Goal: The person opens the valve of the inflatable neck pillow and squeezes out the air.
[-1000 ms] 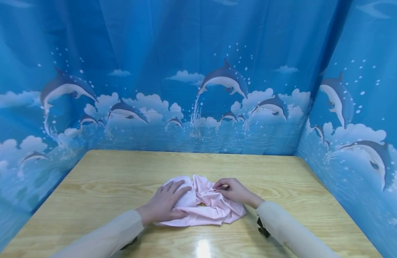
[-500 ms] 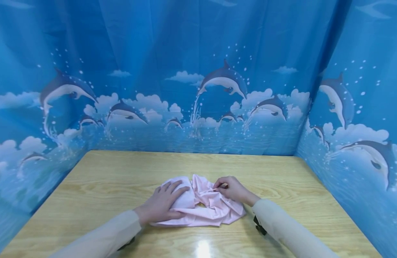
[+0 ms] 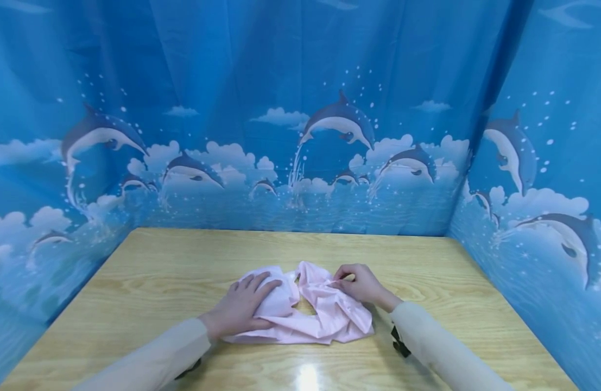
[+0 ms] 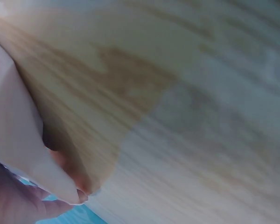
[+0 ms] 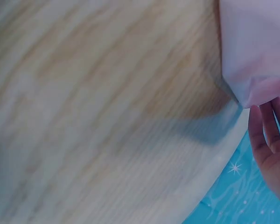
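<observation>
A pale pink cloth article [image 3: 324, 320] lies bunched on the table, its kind unclear from its folds. Its left part is smooth and rounded, its right part crumpled, and bare wood shows through a gap in the middle. My left hand [image 3: 244, 307] rests on the rounded part with fingers spread. At the upper right, my right hand [image 3: 361, 285] pinches a raised fold between thumb and fingers. In the left wrist view, the cloth [image 4: 18, 116] hangs over part of the hand [image 4: 18, 203]. The right wrist view has the cloth [image 5: 256, 46] above the fingers [image 5: 256, 133].
The wooden table [image 3: 183, 260] extends around the cloth on all sides. Blue curtains [image 3: 261, 70] printed with dolphins and clouds stand behind it and along both sides. A bright light reflection shows on the wood near the front.
My right hand has moved slightly right, drawing the pinched fold along. The gap in the middle of the cloth has widened. My left hand has shifted a little left with the rounded part.
</observation>
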The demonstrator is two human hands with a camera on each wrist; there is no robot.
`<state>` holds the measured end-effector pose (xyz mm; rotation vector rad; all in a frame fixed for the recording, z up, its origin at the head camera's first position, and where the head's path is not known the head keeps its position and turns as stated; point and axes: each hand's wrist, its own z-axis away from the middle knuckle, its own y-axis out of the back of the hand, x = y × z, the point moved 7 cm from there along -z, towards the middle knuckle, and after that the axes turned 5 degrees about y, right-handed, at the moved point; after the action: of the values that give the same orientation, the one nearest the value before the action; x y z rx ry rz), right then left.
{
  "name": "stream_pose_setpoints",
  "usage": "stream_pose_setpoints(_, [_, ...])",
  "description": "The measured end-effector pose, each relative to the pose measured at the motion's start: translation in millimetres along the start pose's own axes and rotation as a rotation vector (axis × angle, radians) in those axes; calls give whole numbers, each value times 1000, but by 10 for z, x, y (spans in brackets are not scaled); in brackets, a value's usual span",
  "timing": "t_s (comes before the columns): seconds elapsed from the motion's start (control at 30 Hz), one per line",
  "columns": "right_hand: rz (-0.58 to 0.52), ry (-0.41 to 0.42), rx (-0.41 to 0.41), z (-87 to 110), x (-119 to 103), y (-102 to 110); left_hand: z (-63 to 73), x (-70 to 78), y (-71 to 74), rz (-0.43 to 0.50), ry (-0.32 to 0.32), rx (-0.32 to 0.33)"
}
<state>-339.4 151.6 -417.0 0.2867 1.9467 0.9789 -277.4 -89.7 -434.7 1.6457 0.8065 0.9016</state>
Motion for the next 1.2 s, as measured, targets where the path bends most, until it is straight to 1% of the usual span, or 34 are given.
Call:
stream_pose_setpoints(0.17, [44,-70,30,45,87,100,5,-58,6,-7,33,14])
stream_pose_setpoints(0.33, [56,-155,53,82,203,177,12,-105,23,-23,59,18])
stream_pose_setpoints(0.4, [62,-167,65,92,230,199,16,-111,32,-20,59,15])
stream_pose_setpoints(0.57, [81,-167,110,101,264,267,2,-141,41,-3,71,1])
stream_pose_setpoints(0.67, [71,-200,143,103,296,321,-15,-171,40,-2,83,-9])
stream_pose_setpoints(0.83, [51,-258,187,102,336,406,-31,-202,42,-7,78,-12])
stream_pose_setpoints(0.97, [78,-282,203,96,365,448,-29,-204,61,-2,56,1])
stream_pose_setpoints(1.1, [84,-283,195,96,398,430,-16,-209,66,34,47,-14])
stream_pose_setpoints(1.2, [43,-295,175,113,424,395,7,-196,78,68,48,-34])
